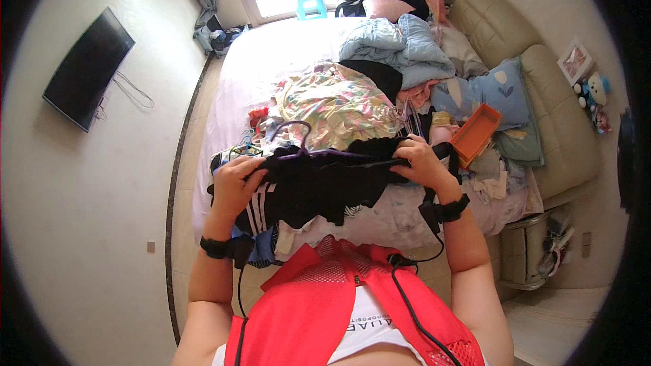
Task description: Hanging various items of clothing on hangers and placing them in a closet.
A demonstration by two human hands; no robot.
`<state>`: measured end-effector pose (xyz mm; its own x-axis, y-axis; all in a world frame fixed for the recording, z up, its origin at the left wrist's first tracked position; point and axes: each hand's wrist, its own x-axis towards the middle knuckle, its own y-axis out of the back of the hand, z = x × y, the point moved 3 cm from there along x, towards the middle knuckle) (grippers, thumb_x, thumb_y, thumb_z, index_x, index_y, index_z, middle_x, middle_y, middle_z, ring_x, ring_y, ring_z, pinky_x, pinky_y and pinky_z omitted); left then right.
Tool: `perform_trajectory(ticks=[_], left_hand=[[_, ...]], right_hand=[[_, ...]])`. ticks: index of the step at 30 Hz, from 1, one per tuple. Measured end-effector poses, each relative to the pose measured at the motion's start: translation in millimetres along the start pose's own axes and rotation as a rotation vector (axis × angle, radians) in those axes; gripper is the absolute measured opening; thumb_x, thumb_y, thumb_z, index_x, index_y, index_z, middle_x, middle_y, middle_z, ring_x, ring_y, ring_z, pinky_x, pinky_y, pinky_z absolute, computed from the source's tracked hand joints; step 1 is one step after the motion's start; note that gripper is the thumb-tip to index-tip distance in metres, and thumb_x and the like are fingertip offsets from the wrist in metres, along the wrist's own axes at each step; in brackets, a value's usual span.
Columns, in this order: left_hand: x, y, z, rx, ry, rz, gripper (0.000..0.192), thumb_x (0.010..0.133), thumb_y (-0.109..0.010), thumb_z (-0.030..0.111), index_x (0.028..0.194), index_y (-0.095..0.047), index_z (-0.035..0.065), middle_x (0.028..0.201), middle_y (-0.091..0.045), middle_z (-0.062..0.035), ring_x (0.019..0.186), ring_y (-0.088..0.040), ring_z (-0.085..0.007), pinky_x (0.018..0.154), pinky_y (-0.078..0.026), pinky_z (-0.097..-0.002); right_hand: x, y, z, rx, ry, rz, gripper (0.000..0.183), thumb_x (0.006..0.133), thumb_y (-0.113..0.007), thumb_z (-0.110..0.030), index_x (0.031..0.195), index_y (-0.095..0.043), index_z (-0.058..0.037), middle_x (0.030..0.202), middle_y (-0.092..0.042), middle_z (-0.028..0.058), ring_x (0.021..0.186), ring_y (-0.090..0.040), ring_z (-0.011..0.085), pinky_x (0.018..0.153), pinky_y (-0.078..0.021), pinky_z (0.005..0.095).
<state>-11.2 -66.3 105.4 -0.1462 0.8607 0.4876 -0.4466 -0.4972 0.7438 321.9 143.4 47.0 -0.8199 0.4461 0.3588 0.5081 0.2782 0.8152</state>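
Between my two hands a black garment hangs over the near side of the bed. A purple clothes hanger sits in its upper edge, with the hook standing up out of the cloth. My left hand grips the garment's left end, beside a part with white stripes. At the opposite end, my right hand pinches the black cloth with bent fingers. Just beyond the garment lies a floral cloth on the bed. Several more hangers are bunched past my right hand.
The bed carries a light blue quilt, a tulip-patterned pillow and an orange plastic basket. A padded headboard stands on the right, above a nightstand. Cables run from bands on both my wrists.
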Motion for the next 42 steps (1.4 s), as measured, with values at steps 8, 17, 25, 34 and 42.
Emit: perform_trajectory(ticks=[8, 17, 25, 34, 42], left_hand=[[-9.0, -26.7, -12.8, -0.146, 0.055, 0.014, 0.018, 0.08, -0.071, 0.006, 0.097, -0.07, 0.0017, 0.079, -0.065, -0.0119, 0.069, -0.063, -0.026, 0.063, -0.049, -0.034], [-16.6, -37.0, -17.2, -0.253, 0.071, 0.052, 0.02, 0.081, -0.068, 0.003, 0.101, -0.07, 0.0012, 0.085, -0.068, -0.0134, 0.076, -0.066, -0.0262, 0.068, -0.051, -0.0325], [-17.9, -39.1, -19.9, -0.345, 0.11, 0.004, 0.018, 0.084, -0.063, 0.0, 0.102, -0.066, -0.0016, 0.094, -0.064, -0.0109, 0.087, -0.062, -0.022, 0.078, -0.049, -0.0303], [-40.1, -23.2, -78.5, -0.462, 0.272, 0.327, 0.015, 0.086, -0.062, -0.002, 0.1, -0.067, -0.0025, 0.098, -0.064, -0.0088, 0.093, -0.06, -0.0187, 0.086, -0.046, -0.0286], [-36.3, -36.2, -53.1, -0.144, 0.123, 0.075, 0.026, 0.08, -0.07, 0.011, 0.105, -0.067, 0.0034, 0.099, -0.067, -0.0145, 0.095, -0.06, -0.0322, 0.089, -0.044, -0.0395]], right_hand=[[24.8, 15.8, -74.8, 0.329, 0.013, 0.271, 0.042, 0.081, -0.071, -0.009, 0.12, -0.057, -0.0047, 0.113, -0.06, 0.0143, 0.109, -0.057, 0.0335, 0.091, -0.0486, 0.0385], [8.7, -36.2, -43.2, 0.474, -0.163, 0.135, 0.03, 0.087, -0.065, -0.01, 0.115, -0.062, -0.0016, 0.098, -0.064, 0.015, 0.096, -0.062, 0.0305, 0.077, -0.0517, 0.038], [9.2, -42.3, -42.0, 0.414, -0.205, 0.254, 0.02, 0.084, -0.067, -0.004, 0.104, -0.067, -0.0007, 0.086, -0.062, 0.0127, 0.082, -0.064, 0.0268, 0.071, -0.0494, 0.0338], [-9.8, -34.1, -20.8, 0.488, -0.279, 0.417, 0.017, 0.085, -0.066, -0.001, 0.102, -0.067, 0.0029, 0.09, -0.065, 0.0108, 0.084, -0.063, 0.0215, 0.075, -0.0481, 0.0315], [-14.6, -38.9, -19.1, 0.461, -0.292, 0.374, 0.017, 0.084, -0.066, 0.0, 0.101, -0.067, 0.0031, 0.089, -0.065, 0.0101, 0.083, -0.062, 0.0201, 0.075, -0.0475, 0.0305]])
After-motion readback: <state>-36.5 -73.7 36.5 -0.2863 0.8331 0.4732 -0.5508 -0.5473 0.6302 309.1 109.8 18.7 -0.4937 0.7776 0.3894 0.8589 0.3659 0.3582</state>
